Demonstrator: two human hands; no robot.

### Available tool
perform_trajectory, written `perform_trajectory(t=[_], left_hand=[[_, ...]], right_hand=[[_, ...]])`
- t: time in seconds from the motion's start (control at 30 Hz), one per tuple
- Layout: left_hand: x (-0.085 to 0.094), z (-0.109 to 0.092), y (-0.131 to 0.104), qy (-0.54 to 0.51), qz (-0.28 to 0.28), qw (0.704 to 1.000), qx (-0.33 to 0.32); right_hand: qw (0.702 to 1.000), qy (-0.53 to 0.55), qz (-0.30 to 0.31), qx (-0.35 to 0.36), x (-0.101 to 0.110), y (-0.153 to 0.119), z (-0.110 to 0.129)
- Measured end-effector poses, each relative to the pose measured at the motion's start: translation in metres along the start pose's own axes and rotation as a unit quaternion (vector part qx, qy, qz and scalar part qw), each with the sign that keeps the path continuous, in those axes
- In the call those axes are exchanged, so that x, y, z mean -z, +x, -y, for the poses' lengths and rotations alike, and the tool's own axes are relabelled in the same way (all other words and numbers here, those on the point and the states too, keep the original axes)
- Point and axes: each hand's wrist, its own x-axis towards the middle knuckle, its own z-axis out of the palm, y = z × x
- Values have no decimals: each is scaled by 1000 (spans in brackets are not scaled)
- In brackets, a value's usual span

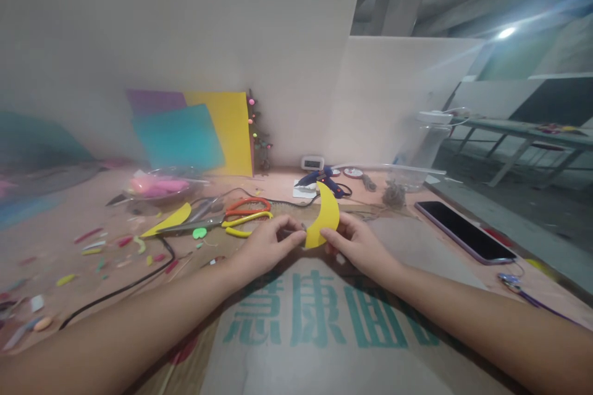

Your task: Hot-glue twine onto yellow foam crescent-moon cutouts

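A yellow crescent-shaped paper piece (325,215) stands upright between my two hands above the white printed sheet (259,364). My right hand (359,241) pinches its right side, thumb in front. My left hand (273,241) is closed at the crescent's lower left edge, thumb and fingers meeting there. To the left of that hand lie scissors (248,203) with one orange and one yellow handle. A second yellow paper piece (178,217) rests by their blades. A bright green scrap (199,232) sits just below the blades.
Behind my hands are a dark blue glue gun (331,180) and a small digital clock (312,163). A phone (463,229) lies at right, near a clear plastic container (419,148). Colored sheets (180,136) lean on the white partition. A black cord (139,284) crosses scattered scraps at left.
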Motion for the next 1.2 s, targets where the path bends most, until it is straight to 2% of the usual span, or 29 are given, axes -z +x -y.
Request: perform_trajectory(t=[0.2,0.43,0.63,0.73,0.9,1.0,1.07,1.2], left_hand=[[1,-2,1,-35,4,999,6],[1,4,2,-17,-36,999,3],[2,1,0,8,-16,1000,-19],[3,-3,-1,2,-21,1000,-13],[1,-3,1,-51,-26,998,27],[1,0,3,-139,-29,988,63],[1,2,5,-189,-30,979,76],[4,7,8,-211,-38,974,77]], right_hand=[[1000,14,-10,11,1,0,-4],[999,28,-33,28,3,1,-4],[994,47,-101,19,7,3,-2],[994,31,-103,15,8,3,-1],[993,-4,-114,32,9,2,-2],[991,-31,-120,43,8,1,-3],[989,-64,-121,56,8,-1,-3],[975,-157,-116,102,6,-4,0]])
